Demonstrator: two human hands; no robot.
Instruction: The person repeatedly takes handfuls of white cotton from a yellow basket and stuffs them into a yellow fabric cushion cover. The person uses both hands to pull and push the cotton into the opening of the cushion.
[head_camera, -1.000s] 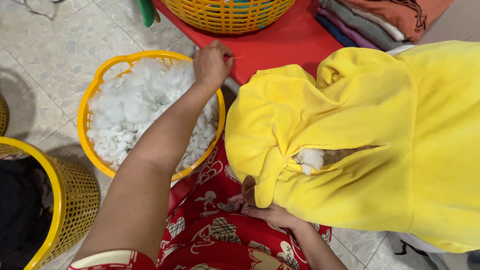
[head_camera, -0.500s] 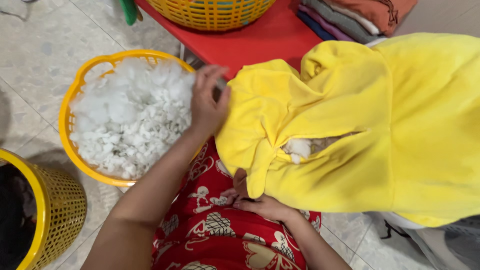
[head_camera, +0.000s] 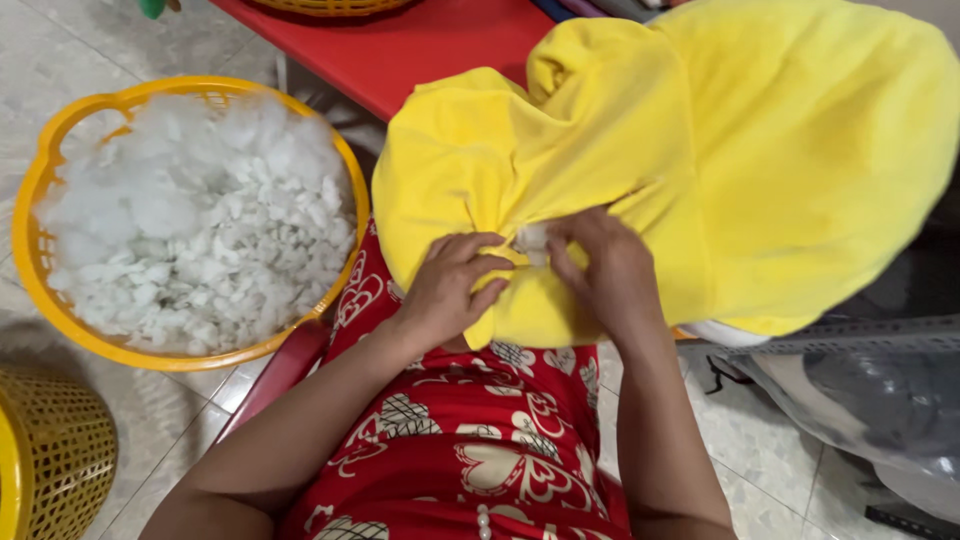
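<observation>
A big yellow plush cover (head_camera: 720, 150) lies across my lap and against the red table (head_camera: 420, 45). My left hand (head_camera: 452, 285) grips the yellow fabric at the lower edge of its opening. My right hand (head_camera: 600, 270) pinches the fabric on the other side of the same opening. A little white stuffing (head_camera: 530, 238) shows between my two hands. To my left stands a yellow plastic basket (head_camera: 45, 180) full of loose white fibre stuffing (head_camera: 190, 230).
A woven yellow basket (head_camera: 50, 460) stands at the lower left on the tiled floor. A grey plastic bag (head_camera: 870, 390) lies at the right. I wear a red patterned garment (head_camera: 470, 450). Another yellow basket (head_camera: 330, 6) sits on the table's far edge.
My left hand left the basket of stuffing and came to the opening in the yellow cover. Both hands now hold the fabric there, and the view has tilted closer.
</observation>
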